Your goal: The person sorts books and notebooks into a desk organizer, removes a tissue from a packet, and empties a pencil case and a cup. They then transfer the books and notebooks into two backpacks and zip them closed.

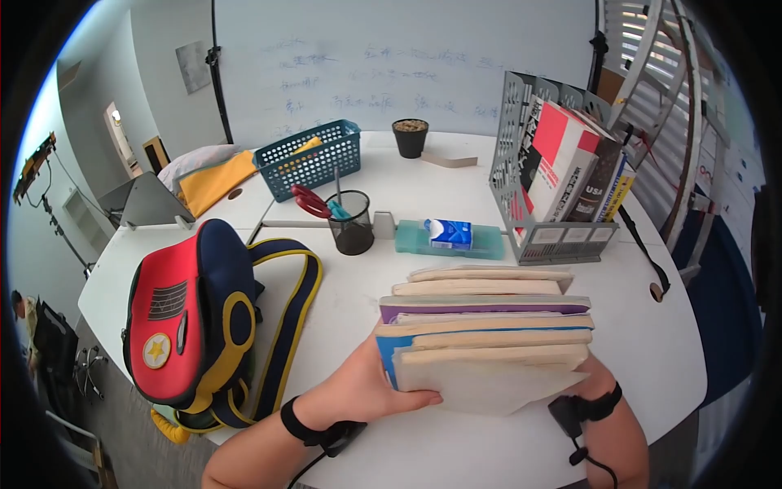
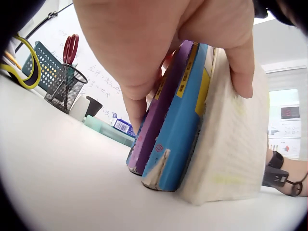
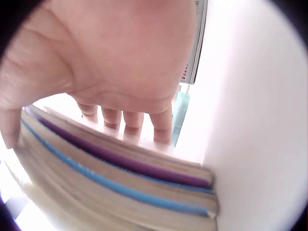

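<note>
While left hand (image 1: 358, 387) and right hand (image 1: 599, 379) grip its opposite ends, the book row (image 1: 489, 332) sits nearer and right of the mesh cup (image 1: 351, 234), head view; bag (image 1: 195, 318) left of cup. Left wrist: left hand straddles book row. Right wrist: likewise.

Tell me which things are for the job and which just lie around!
Likely for the job:
stack of books
left fingers and right fingers, gripping it
maybe the grey rack, holding other books

Likely just lying about:
backpack
pencil cup
basket
flowerpot
teal case
blue packet
</note>
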